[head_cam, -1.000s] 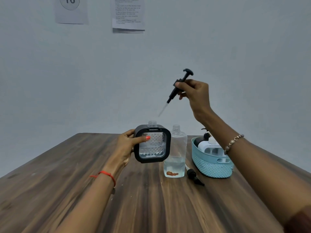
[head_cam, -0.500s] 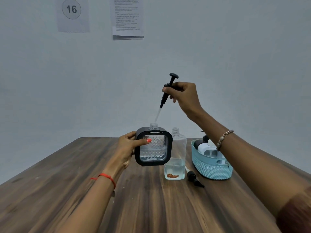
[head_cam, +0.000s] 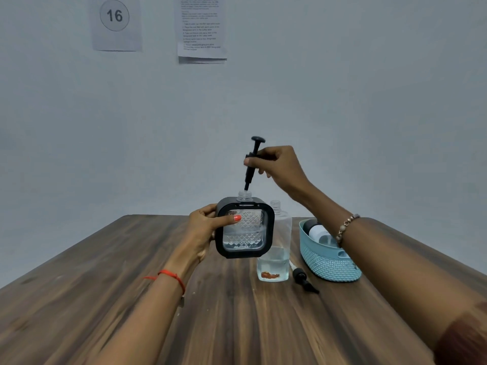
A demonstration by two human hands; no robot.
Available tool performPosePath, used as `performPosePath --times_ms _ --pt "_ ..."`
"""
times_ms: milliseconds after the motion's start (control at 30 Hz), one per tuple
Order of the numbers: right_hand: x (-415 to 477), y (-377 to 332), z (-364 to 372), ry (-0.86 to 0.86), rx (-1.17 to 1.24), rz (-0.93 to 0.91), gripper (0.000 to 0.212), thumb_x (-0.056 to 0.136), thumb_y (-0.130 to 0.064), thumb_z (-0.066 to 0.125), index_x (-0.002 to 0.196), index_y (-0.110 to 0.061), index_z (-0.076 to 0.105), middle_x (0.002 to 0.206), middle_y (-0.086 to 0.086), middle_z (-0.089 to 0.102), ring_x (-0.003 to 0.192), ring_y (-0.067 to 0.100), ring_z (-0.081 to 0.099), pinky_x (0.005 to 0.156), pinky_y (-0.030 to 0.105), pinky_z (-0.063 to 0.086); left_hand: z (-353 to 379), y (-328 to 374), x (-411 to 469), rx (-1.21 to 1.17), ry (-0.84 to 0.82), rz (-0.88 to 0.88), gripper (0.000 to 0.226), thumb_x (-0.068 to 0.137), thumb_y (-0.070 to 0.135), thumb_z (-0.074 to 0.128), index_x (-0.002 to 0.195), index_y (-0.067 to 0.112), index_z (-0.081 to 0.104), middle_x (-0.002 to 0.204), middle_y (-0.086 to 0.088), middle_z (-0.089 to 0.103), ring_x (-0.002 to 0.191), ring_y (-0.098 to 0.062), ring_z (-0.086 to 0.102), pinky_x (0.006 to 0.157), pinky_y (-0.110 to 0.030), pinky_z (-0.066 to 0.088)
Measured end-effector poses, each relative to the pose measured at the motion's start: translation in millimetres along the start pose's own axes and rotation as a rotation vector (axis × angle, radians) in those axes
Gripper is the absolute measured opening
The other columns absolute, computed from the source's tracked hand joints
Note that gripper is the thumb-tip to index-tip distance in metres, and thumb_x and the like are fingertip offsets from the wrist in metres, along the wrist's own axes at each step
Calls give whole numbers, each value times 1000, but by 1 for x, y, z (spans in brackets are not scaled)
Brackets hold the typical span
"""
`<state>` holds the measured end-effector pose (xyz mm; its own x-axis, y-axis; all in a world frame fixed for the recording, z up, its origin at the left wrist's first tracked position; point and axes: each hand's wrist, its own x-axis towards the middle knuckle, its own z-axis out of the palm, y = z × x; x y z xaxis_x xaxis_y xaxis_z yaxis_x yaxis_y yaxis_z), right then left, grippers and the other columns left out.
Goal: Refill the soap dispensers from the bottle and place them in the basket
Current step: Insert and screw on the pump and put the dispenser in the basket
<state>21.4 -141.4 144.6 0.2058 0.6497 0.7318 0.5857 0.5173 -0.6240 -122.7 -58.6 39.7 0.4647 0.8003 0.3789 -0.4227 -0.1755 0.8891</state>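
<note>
My left hand (head_cam: 204, 229) grips a square black-framed soap dispenser (head_cam: 243, 227) with a clear patterned front, held upright above the table. My right hand (head_cam: 276, 164) pinches a black pump head (head_cam: 251, 162) directly over the dispenser's open neck, and the pump's tube has gone down into that neck. Behind the dispenser stands a clear refill bottle (head_cam: 274, 259), uncapped, with a little liquid at the bottom. A teal woven basket (head_cam: 328, 263) at the right holds another dispenser (head_cam: 317, 231), partly hidden by my right forearm.
A second black pump head (head_cam: 303, 279) lies on the wooden table (head_cam: 131, 299) between the bottle and the basket. Two paper sheets hang on the grey wall (head_cam: 369, 101) behind the table.
My right hand has brought the pump head down and to the left, from tilted high in the air to nearly upright with its tube inside the dispenser's neck. The left hand kept the dispenser steady.
</note>
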Motion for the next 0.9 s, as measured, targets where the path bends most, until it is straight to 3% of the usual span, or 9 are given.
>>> performPosePath --times_ms 167,333,433,500,567,633,700,800,900 --pt "-19 19 10 -101 -165 62 18 74 -23 77 82 -7 74 73 -3 69 61 -2 60 60 6 43 4 2 1 -2 9 15 32 63 -6 74 90 8 66 74 1 74 71 -18 71 63 -32 58" --pt "-27 32 15 -12 -172 159 41 65 -35 83 66 -1 60 66 13 60 58 12 54 57 23 42 7 3 2 22 0 17 31 64 -8 73 90 8 66 71 2 74 66 -14 71 56 -27 55" --pt "-30 34 13 -1 -149 194 43 72 -40 76 62 -7 51 63 9 53 52 6 50 51 14 38 9 -1 1 19 1 4 30 64 -7 74 89 9 66 74 1 74 71 -17 71 63 -32 57" --pt "-29 34 8 -5 -47 212 33 81 -31 69 69 -3 58 70 7 56 59 5 53 53 10 40 9 -3 2 12 11 -7 30 64 -6 74 89 9 66 76 0 74 76 -21 69 74 -39 56" --pt "-28 33 3 -79 77 254 16 84 -15 63 94 -3 66 87 4 64 73 5 57 58 12 42 10 -4 3 11 18 -8 29 65 -6 74 89 9 66 74 1 74 76 -22 68 77 -42 54" --pt "-27 36 -1 -122 120 253 28 79 -6 63 107 -6 67 95 5 67 74 -1 61 61 11 43 11 -4 4 13 17 -7 29 65 -6 73 88 10 67 73 2 74 75 -20 68 75 -40 54" --pt "-30 40 -3 -85 122 205 27 77 0 68 103 -4 68 86 10 68 66 -1 64 61 10 45 13 -5 5 9 16 -2 28 66 -6 73 87 11 67 72 3 74 72 -18 69 72 -37 55" --pt "-34 44 -3 -21 144 200 19 72 -8 77 90 -3 71 70 13 64 62 10 63 65 17 48 13 -6 6 6 17 -1 28 66 -6 73 88 10 67 72 3 74 72 -17 69 72 -37 55" --pt "-31 48 -5 17 147 221 6 76 -15 74 74 -10 71 72 4 65 70 11 57 66 25 42 13 -8 5 15 3 -5 29 65 -5 74 88 10 66 72 4 74 70 -15 70 68 -35 56"
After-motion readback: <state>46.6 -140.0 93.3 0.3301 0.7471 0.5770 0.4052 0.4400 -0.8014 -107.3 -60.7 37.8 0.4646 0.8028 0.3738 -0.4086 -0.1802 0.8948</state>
